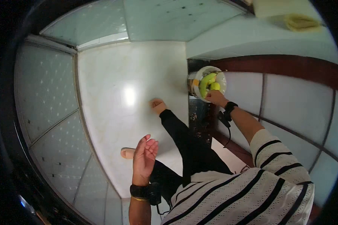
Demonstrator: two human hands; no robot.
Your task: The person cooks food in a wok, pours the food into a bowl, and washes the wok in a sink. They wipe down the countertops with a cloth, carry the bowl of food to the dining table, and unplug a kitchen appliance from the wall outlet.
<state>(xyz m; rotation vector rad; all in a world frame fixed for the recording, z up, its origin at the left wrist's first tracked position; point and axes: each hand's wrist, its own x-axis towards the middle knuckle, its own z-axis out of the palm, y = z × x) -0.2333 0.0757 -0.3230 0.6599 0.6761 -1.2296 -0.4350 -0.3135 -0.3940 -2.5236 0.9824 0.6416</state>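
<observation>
My left hand is raised over the floor beside my leg, palm turned up. Its fingers are loosely curled and apart, and nothing is in it. My right hand reaches to the near edge of a round white bucket. Its fingers are bent together at the rim; whether they pinch the rim or something in the bucket is hidden. Inside the bucket lie a long green, curved fruit or vegetable and a rounder yellow-green piece. Both wrists wear black bands with a small device.
Pale floor stretches under my feet, with a beige slipper on one foot. Glossy tiled walls stand at the left and back. White cabinet panels with a dark red frame rise beside the bucket. A yellowish item sits at the upper right.
</observation>
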